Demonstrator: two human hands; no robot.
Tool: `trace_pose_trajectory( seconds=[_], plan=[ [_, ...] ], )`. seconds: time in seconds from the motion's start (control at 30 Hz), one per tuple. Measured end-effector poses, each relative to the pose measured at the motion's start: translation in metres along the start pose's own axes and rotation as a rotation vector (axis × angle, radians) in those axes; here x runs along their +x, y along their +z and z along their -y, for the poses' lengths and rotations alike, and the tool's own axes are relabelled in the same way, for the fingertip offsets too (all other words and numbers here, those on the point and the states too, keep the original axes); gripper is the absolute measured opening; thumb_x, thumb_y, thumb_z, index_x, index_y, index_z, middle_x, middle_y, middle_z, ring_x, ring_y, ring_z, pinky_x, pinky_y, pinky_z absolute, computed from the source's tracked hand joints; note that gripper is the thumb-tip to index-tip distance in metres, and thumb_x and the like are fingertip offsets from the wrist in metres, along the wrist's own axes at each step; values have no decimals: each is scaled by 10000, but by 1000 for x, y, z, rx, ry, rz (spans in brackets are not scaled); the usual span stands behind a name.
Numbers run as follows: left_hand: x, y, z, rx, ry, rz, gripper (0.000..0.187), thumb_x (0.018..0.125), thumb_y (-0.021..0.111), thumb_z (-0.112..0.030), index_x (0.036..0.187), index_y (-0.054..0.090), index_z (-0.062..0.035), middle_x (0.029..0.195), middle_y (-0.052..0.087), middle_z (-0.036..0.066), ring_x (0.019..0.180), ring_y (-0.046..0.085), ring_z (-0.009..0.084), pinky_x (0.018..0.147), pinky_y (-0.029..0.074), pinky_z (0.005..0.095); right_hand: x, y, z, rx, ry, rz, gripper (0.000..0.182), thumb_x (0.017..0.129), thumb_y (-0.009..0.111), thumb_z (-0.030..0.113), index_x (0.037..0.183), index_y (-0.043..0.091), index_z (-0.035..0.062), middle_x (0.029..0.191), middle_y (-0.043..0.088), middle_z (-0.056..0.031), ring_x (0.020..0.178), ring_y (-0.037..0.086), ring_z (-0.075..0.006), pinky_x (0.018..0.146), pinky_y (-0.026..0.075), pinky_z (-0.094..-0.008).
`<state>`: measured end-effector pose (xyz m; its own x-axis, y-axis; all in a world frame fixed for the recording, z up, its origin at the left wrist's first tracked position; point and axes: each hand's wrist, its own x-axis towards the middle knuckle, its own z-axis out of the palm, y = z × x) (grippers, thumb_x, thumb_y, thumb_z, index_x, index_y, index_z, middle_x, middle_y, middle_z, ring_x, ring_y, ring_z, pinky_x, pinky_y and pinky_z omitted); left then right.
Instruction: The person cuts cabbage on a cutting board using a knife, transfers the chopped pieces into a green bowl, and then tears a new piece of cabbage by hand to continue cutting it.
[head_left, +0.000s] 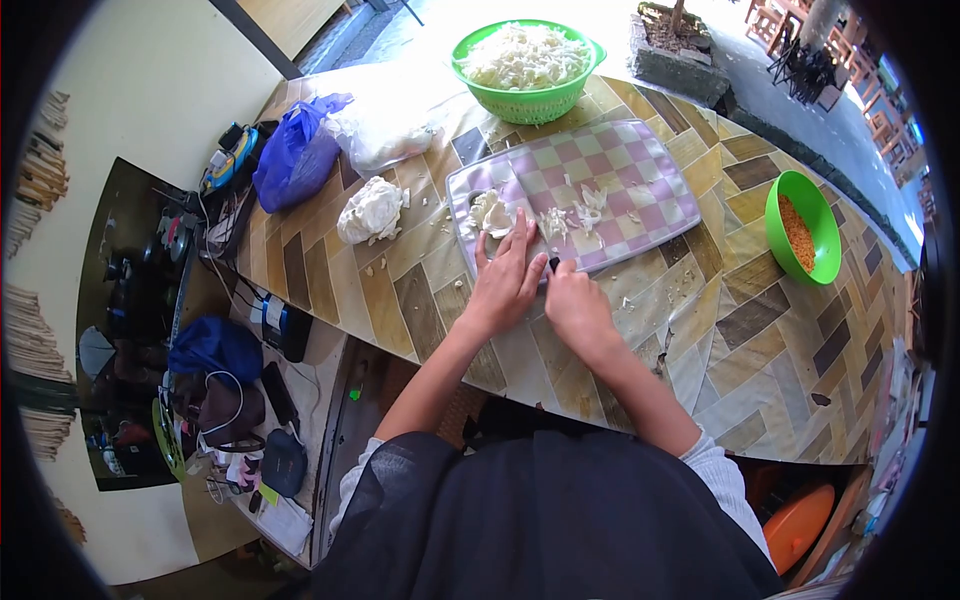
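A pink-and-white checked cutting board (650,185) lies on the table. My left hand (505,283) rests at its near left part, fingers bent over a white piece of what looks like oyster mushroom (490,212), pressing it to the board. Beside it, my right hand (580,308) is closed around the black handle of a knife (554,264); the blade is mostly hidden. White shreds (590,208) are scattered on the board right of the hands. Left of the board sits a larger white mushroom clump (373,211).
Beyond the board stands a green basket (525,103) heaped with white shreds. A green bowl (826,240) of orange crumbs is at right. A blue plastic bag (300,160) and a clear bag (385,140) lie at back left. Cables and pouches fill a lower surface (310,400) at left.
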<state>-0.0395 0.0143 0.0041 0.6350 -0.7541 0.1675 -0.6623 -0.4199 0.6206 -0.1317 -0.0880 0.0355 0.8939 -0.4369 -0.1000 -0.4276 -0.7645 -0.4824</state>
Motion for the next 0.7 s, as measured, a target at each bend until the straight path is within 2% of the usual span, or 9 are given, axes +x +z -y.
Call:
trace_pose_trajectory(
  seconds=[0.03,0.13,0.23,0.33,0.43,0.53,0.63,0.7],
  plan=[
    [-1,0,-1,0,-4,6,677,1013,382,-304,1512,39,-3,1391,506,168,1369,377,285,1132,11,520,3,5,-1,-13,-1,-6,260,966,460,178,936,529,-71,775,673,-263,768,692,-386,663,572,-451],
    [0,5,1,2,0,-76,616,991,431,-246,1499,174,-9,1320,566,160,1306,454,275,1129,63,507,17,12,1,-11,2,-23,251,958,472,174,925,529,-68,765,675,-252,770,696,-380,656,576,-440],
    [5,2,0,89,21,-128,510,946,496,-156,1421,357,-30,1194,636,150,1203,542,261,1103,193,474,4,6,-3,-32,-42,-33,270,970,462,192,923,527,-66,759,672,-258,760,692,-388,655,571,-451],
    [14,1,-5,36,9,-187,367,915,521,-126,1270,502,-35,1060,672,138,1076,606,254,1041,307,430,-10,-10,-9,-20,-7,-1,301,982,455,225,929,528,-62,760,667,-265,756,684,-405,664,563,-472],
    [25,7,-7,-47,23,-173,323,899,533,-84,1216,517,-23,1018,666,172,990,640,284,956,411,406,-9,-21,-25,13,13,-10,330,988,456,262,937,525,-57,770,658,-281,764,669,-431,686,547,-496],
    [42,18,-15,-274,73,-193,371,878,536,-16,1246,494,3,1045,662,194,966,655,303,882,479,414,0,-31,-45,43,45,-73,354,984,461,277,941,533,-67,778,651,-287,784,660,-437,701,534,-508],
    [57,33,-31,-473,149,-259,399,881,552,-6,1274,488,12,1115,662,173,978,674,278,843,521,379,11,-40,-71,154,6,-141,368,977,480,275,926,546,-83,783,649,-283,776,658,-432,679,521,-510],
    [62,33,-36,-481,146,-304,407,880,560,-6,1281,491,9,1162,646,176,997,673,280,848,520,368,6,-50,-80,294,-11,-91,358,970,500,265,913,554,-84,755,642,-273,735,654,-419,654,512,-500]
  ],
)
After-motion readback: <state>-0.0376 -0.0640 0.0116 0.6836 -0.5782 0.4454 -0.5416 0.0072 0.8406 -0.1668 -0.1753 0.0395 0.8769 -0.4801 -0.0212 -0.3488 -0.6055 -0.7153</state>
